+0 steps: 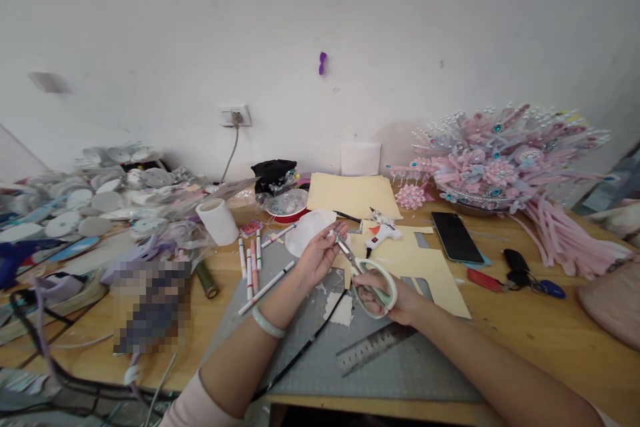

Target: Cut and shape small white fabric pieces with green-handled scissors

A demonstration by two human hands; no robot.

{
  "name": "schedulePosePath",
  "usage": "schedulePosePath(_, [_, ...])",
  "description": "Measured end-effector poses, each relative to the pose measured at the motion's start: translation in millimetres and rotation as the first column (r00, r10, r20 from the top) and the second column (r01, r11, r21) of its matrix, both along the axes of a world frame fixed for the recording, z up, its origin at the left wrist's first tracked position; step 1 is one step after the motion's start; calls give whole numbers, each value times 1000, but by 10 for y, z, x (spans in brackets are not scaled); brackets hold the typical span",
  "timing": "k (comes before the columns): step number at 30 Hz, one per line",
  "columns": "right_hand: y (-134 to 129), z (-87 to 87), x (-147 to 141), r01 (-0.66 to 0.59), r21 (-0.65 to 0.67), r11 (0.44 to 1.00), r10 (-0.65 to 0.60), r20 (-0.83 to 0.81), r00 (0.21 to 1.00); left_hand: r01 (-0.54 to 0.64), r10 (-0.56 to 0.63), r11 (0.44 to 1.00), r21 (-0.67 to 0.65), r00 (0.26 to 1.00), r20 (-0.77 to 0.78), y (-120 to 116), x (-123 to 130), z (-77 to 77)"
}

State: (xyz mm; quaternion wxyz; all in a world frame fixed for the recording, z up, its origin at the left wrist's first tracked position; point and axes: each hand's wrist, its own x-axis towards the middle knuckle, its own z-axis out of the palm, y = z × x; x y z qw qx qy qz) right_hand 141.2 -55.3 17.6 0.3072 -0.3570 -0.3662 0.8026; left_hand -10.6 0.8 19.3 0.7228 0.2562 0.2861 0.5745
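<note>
My right hand (377, 290) grips a pair of scissors (384, 279) by the pale green handles, its fingers through the loops. The metal blades point up and left to my left hand (320, 255), whose fingers are closed near the tips around something small and whitish that I cannot make out. A pale bangle sits on my left wrist. Below the hands, a torn cream paper scrap (339, 309) and a steel ruler (373, 348) lie on the grey cutting mat (300, 373). A white round sheet (303, 232) lies behind my left hand.
Several markers (254, 260) lie left of my hands, near a white roll (217, 221). Behind are a white glue gun (383, 233) and cream card sheets (350, 193). A black phone (456, 237), keys (517, 271) and a pink beaded arrangement (500, 167) occupy the right; clutter fills the left.
</note>
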Motion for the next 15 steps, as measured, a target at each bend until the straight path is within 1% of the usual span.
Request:
schedulePosePath(6, [-17,13,-12,30,-47,998,-31,-23,999,11,-11,1000,0,1000,-6,-8,-4,-15])
schedulePosePath(10, [-4,24,6,40,-193,980,-66,-132,989,-6,6,1000,-15,1000,10,15,-1,-39])
schedulePosePath(12, [-1,21,20,24,-236,971,-68,-178,982,-20,20,1000,-24,1000,17,31,1,-52])
schedulePosePath(15, [-12,0,26,-32,-229,973,-18,-214,977,-46,47,998,-49,999,25,50,-3,-63])
